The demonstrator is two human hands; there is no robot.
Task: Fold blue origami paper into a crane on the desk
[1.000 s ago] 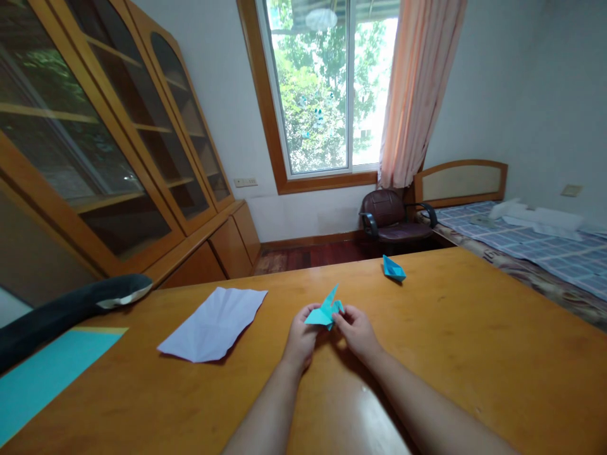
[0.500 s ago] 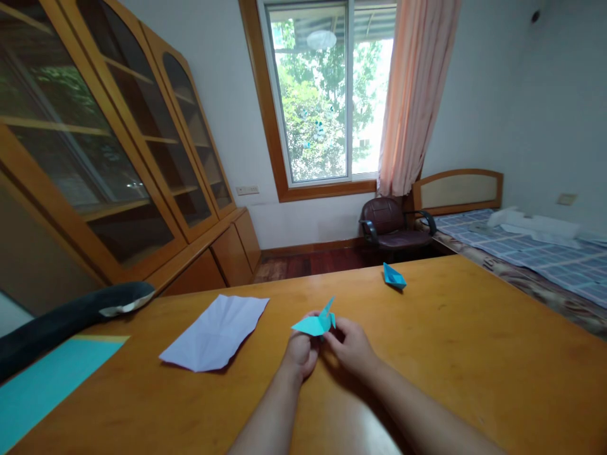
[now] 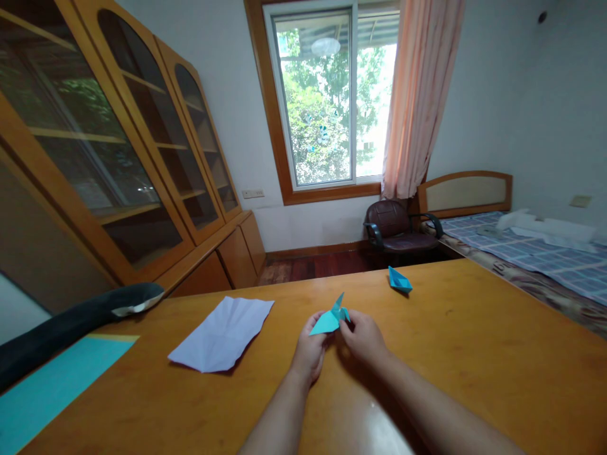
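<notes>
A turquoise origami crane (image 3: 327,323) is held between both hands, above the middle of the wooden table (image 3: 265,404). My left hand (image 3: 310,349) is closed on its left side, with the wing lying over the fingers. At the other end, the thumb and fingers of my right hand (image 3: 363,336) pinch the crane by its bent tip. One thin point of the crane sticks up between the hands. Parts of the folded paper are hidden by the fingers.
A blue folded paper boat (image 3: 399,280) sits near the table's far edge. Left of my hands lies a creased white sheet (image 3: 220,333). Turquoise paper (image 3: 61,385) and a dark curved object (image 3: 80,322) are at the far left. Beyond stands a brown armchair (image 3: 396,227).
The crane has turned and tilted in my hands, its left wing now pointing lower. My left hand has rolled, so more of its back shows. The view has shifted slightly.
</notes>
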